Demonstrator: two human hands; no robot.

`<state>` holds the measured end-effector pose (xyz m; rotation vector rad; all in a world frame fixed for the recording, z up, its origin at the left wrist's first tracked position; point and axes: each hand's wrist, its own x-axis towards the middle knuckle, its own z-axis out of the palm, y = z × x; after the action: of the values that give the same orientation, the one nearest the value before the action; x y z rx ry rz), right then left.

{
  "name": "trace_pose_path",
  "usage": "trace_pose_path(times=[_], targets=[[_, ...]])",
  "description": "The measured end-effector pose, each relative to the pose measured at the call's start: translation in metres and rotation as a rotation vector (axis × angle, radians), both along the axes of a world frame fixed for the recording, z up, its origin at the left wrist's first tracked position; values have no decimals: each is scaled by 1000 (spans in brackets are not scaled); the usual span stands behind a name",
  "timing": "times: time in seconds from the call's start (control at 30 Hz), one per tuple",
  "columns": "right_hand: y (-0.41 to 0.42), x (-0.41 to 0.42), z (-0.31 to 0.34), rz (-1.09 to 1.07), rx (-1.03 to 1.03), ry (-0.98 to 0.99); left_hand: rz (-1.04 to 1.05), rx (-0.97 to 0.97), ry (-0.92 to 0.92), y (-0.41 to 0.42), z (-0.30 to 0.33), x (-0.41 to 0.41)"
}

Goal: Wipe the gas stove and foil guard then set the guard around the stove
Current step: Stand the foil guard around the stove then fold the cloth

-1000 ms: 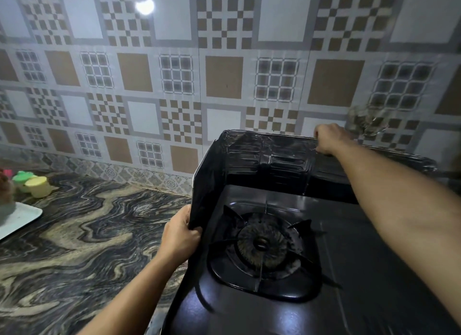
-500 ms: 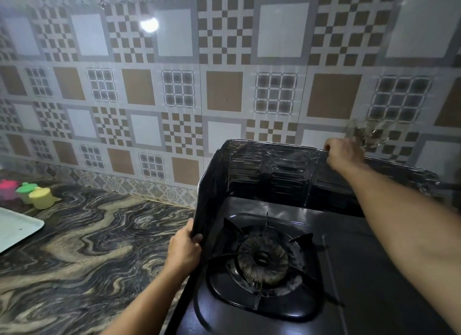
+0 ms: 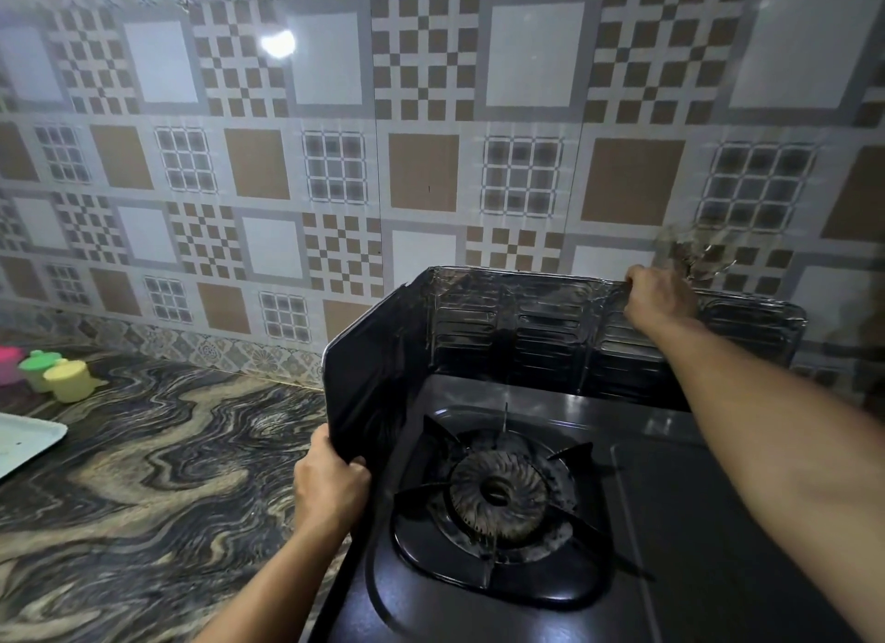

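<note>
Both hands clamp the foil guard (image 3: 503,326): left hand (image 3: 330,487) has fingers curled round the front edge of the left side panel, thumb on the outer face; right hand (image 3: 658,295) pinches the top edge of the back panel, right of centre.

Guard stands upright, wrapping the gas stove (image 3: 670,523) on its left side and along the back, between the stove and the tiled wall (image 3: 431,163). Right end of the back panel reaches past the right forearm; whether it folds forward there, cannot tell.

Vs 0.5 s ago: same grips, same spots on the guard. The panels look to be in the same place against the stove. The main change is in the framing: the scene sits slightly lower and the pink, green and yellow containers (image 3: 52,372) have shifted within the frame.

Materials:
- Guard: thin embossed foil, pressed horizontal ribs on the back panels, vertical fold lines, rounded corners, crinkled along the top. Reflective but reads dark in this light.
- Stove: glossy black top, round recessed burner well, ridged ring burner (image 3: 495,494) with dull, discoloured metal, pointed pan supports.
- Countertop (image 3: 143,475): polished stone, swirling black and tan veins.
- Wall: glossy square tiles, checker and grid patterns in tan, white and grey, lamp glare upper left.
- White tray (image 3: 24,443) at the left edge.
</note>
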<state>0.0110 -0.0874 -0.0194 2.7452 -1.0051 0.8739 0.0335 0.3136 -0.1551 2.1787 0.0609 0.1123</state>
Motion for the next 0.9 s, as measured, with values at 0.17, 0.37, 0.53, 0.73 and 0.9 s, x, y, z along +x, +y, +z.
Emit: trace_pose_path(times=[0.17, 0.37, 0.53, 0.73, 0.9], targets=[[1, 1, -7, 28, 31, 27, 22, -25, -13, -3, 2, -6], [8, 0, -17, 79, 43, 23, -129, 24, -37, -14, 3, -3], [5, 2, -17, 72, 5, 77, -104, 85, -36, -14, -2, 4], [-1, 9, -11, 33, -51, 103, -41, 154, -34, -7, -5, 6], [15, 18, 1, 181, 66, 77, 90, 179, -73, 5, 6, 2]])
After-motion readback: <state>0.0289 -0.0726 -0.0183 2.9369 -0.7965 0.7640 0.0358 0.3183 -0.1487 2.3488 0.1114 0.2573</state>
